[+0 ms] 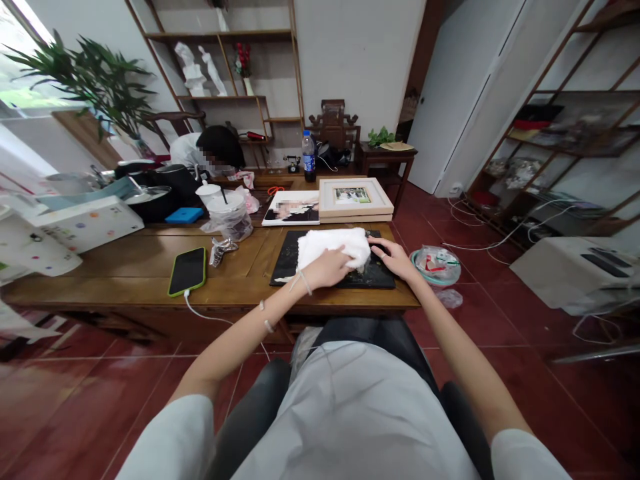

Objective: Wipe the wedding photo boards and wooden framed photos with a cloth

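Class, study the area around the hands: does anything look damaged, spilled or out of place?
The black board under the white cloth looks odd: pale patches mar its dark surface. Whether damage or residue, I cannot tell.

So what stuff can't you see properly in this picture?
All in the head view:
Middle of the flat black board: hidden under the folded white fluffy cloth.
Part of that cloth: hidden by the left hand.
Writing on the blue-capped plastic bottle's label: too small.
Details inside the pale rectangular picture frame: too small.
Brown wooden shelves: cut off by the right edge.
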The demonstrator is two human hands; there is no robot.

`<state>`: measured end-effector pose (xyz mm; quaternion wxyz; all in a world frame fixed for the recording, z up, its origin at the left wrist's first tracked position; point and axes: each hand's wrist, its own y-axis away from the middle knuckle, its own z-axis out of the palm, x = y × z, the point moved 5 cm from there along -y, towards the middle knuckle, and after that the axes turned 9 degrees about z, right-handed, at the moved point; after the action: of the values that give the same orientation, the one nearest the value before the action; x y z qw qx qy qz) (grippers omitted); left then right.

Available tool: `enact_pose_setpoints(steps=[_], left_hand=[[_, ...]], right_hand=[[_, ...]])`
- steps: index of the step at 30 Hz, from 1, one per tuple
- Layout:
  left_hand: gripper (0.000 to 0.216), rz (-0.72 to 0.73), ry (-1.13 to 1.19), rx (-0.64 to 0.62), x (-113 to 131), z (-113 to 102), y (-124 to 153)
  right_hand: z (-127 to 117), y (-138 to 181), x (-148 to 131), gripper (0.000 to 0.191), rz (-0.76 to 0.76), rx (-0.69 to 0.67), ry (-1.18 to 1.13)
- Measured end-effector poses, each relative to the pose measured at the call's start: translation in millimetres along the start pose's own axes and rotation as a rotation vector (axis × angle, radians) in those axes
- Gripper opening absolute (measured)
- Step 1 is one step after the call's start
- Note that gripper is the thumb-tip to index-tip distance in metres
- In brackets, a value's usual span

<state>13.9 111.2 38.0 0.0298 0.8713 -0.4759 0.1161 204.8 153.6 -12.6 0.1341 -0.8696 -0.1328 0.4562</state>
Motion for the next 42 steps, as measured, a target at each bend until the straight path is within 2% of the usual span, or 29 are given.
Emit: enact_pose_setpoints(steps=[2,4,6,8,11,14,18,21,24,27,30,33,35,38,42], left_hand=[[0.030,-0.093,-0.014,0.031,-19.6,-1.7,-21.1],[0.032,-0.156,-0.051,0.054,-25.5,-0.4,-37.7],[0.034,-0.171,-0.106,0.044,-17.0,5.0,-47.5],[0.036,-0.147,-0.153,0.024,2.3,12.0,-48.6],[0.038,-0.077,-0.208,0.017,38.8,20.2,-33.2],[0.035,0.005,-0.242,0.003,69.6,22.9,-4.1],[0.033,0.143,-0.160,-0.055,87.5,18.2,33.0],[0.032,0.212,-0.063,-0.079,80.8,10.2,46.0],[0.031,0.185,0.017,-0.128,54.2,4.3,41.9],[0.032,0.035,0.053,-0.151,10.3,-0.2,23.7],[0.034,-0.143,-0.012,-0.127,-31.3,-2.5,-0.6],[0.041,-0.287,-0.057,-0.100,-51.8,0.7,-22.6],[0.043,-0.312,-0.063,-0.076,-50.4,3.9,-33.3],[0.038,-0.268,-0.093,-0.070,-32.5,8.8,-37.0],[0.035,-0.197,-0.159,-0.078,8.7,16.2,-14.6]], right_hand=[[-1.8,-0.2,-0.1,0.034,0.014,0.026,0.001],[-4.3,-0.3,-0.9,0.035,0.007,0.059,-0.019],[-7.1,-0.3,-1.4,0.037,-0.007,0.098,-0.047],[-9.1,-0.1,-1.4,0.038,-0.017,0.130,-0.070],[-8.8,0.7,-2.2,0.040,-0.016,0.124,-0.100],[-6.5,1.4,-3.1,0.040,0.015,0.089,-0.096],[-2.3,1.1,-6.1,0.033,-0.021,0.016,-0.022],[0.0,0.6,-7.1,0.028,-0.070,-0.025,0.000],[0.2,0.3,-5.8,0.027,-0.055,-0.017,0.017],[0.8,0.6,-6.1,0.026,-0.047,-0.015,0.033],[1.2,0.9,-7.0,0.025,-0.053,-0.016,0.041],[1.5,0.8,-6.8,0.026,-0.060,-0.017,0.045],[1.6,0.6,-6.0,0.027,-0.063,-0.013,0.052],[2.0,0.0,-3.9,0.030,-0.062,-0.010,0.072],[1.9,-1.8,2.4,0.036,-0.045,-0.013,0.086]])
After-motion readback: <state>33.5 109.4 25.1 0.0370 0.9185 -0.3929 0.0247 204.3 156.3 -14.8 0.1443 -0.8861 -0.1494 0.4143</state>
